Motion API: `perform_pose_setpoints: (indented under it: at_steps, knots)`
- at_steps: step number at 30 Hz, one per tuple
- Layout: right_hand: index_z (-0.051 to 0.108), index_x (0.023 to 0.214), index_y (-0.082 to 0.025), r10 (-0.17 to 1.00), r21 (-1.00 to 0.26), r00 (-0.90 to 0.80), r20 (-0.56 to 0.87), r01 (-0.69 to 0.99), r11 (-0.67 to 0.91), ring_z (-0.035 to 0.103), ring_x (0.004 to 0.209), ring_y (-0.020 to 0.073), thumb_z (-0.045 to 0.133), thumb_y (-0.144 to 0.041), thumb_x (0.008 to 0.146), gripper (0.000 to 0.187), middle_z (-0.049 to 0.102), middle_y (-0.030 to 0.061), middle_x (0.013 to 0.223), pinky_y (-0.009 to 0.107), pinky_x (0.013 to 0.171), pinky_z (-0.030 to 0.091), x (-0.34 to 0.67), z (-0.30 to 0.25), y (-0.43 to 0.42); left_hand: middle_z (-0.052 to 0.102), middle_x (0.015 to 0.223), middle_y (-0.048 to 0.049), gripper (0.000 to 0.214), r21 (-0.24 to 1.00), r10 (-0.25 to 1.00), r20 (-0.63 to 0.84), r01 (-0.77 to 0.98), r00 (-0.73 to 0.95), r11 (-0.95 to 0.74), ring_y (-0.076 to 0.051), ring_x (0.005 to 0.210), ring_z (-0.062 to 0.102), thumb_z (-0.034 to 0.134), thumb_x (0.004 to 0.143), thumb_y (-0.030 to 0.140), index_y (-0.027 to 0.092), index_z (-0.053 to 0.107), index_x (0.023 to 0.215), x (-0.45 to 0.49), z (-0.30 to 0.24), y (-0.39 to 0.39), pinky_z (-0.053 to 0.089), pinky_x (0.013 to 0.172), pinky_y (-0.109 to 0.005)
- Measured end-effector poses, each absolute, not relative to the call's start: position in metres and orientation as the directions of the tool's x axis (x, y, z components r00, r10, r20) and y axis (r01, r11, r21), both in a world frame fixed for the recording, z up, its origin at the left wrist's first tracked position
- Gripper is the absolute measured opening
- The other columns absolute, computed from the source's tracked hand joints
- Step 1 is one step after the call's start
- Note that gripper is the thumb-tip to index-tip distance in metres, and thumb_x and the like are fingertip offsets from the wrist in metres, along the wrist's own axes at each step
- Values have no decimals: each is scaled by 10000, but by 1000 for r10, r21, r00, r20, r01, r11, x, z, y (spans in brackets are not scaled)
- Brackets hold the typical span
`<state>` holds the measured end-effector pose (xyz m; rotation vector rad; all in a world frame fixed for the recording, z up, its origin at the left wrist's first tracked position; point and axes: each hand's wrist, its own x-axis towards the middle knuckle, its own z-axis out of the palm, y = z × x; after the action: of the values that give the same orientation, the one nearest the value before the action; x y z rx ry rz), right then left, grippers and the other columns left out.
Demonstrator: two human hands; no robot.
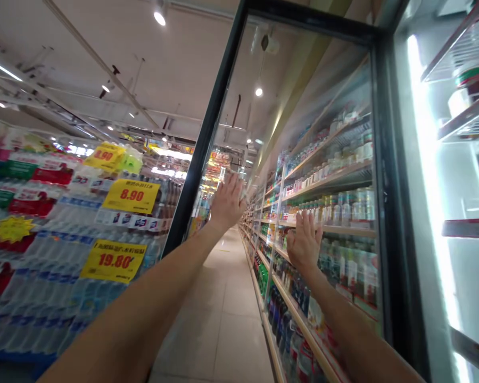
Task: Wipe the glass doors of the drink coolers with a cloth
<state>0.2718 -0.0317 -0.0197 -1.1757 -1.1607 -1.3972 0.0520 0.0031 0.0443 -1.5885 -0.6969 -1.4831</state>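
Note:
A glass cooler door [279, 69] with a black frame stands swung out in front of me. My left hand [228, 201] is raised at the glass near the door's outer frame, its palm turned away from me and its fingers stretched. Further right and slightly lower, my right hand [304, 242] is held up at the same pane with fingers straight. Both look laid flat against the glass, though the contact itself is hidden behind the palms. Neither hand holds anything.
At right is the lit cooler interior with wire shelves [469, 117] and a few containers. Stacked bottle packs [56, 244] with yellow price signs [131, 196] stand at left. Drink shelves [327, 183] show in the glass, beside a tiled aisle floor [223, 314].

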Motion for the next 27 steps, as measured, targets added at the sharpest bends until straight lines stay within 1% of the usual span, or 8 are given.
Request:
perform_pose_setpoints:
  at_steps: [2,5,7,12,13,18,24,27]
  knots:
    - [307,1394,-125,-86,83,-93,992,990,-112,245,1357,248,312,-306,888,537,366,137,1430,497,1088,188,271,-20,-32,342,1435,-152,516,-269,-172,962,826,210,-495,-253,1360,251,414,836,245,92,381,1328,49,31,2,278,1084,-440]
    - [325,1384,-123,-85,92,-102,991,989,-115,256,1354,242,308,-313,896,524,374,135,1426,487,1087,200,270,-19,-33,369,1429,-106,533,-661,-280,743,600,608,-450,-204,1360,257,422,845,281,141,355,1354,49,4,1,254,1102,-385]
    - [318,1388,-128,-83,96,-106,991,988,-121,264,1351,243,308,-318,899,525,373,132,1427,487,1080,214,270,-19,-33,370,1433,-76,533,-761,-291,629,494,721,-420,-188,1359,260,429,848,309,170,354,1357,42,-4,2,235,1112,-374]
    - [307,1395,-138,-80,92,-103,991,987,-132,257,1355,250,301,-308,899,525,371,128,1430,506,1074,217,271,-18,-33,337,1439,-146,519,-371,-193,928,811,317,-453,-238,1365,239,406,854,253,103,350,1348,18,-3,8,278,1082,-431]
    - [315,1391,-136,-76,90,-101,992,987,-132,259,1355,250,297,-308,900,521,370,127,1431,507,1073,219,271,-18,-33,339,1437,-151,524,-378,-205,926,805,318,-457,-243,1370,223,410,851,250,94,349,1348,20,-9,8,279,1081,-431]
    - [380,1351,-119,-56,79,-88,995,988,-136,274,1349,247,296,-325,903,501,363,122,1435,495,1074,231,269,-19,-35,378,1427,-83,539,-764,-320,625,475,712,-437,-195,1369,230,413,862,315,153,330,1369,35,-41,5,253,1107,-359]
    - [364,1361,-126,-26,50,-53,998,991,-123,260,1357,250,310,-320,886,517,326,112,1456,504,1079,217,268,-18,-36,280,1464,-156,554,-287,-179,958,791,225,-540,-252,1388,154,393,860,238,105,275,1384,21,-29,10,274,1089,-470]
    - [330,1383,-139,-21,51,-53,998,992,-113,244,1364,246,313,-319,881,534,321,110,1459,507,1082,210,269,-18,-35,323,1449,-136,543,-545,-255,834,653,490,-526,-231,1380,192,404,862,256,119,299,1377,32,-42,7,272,1102,-427]
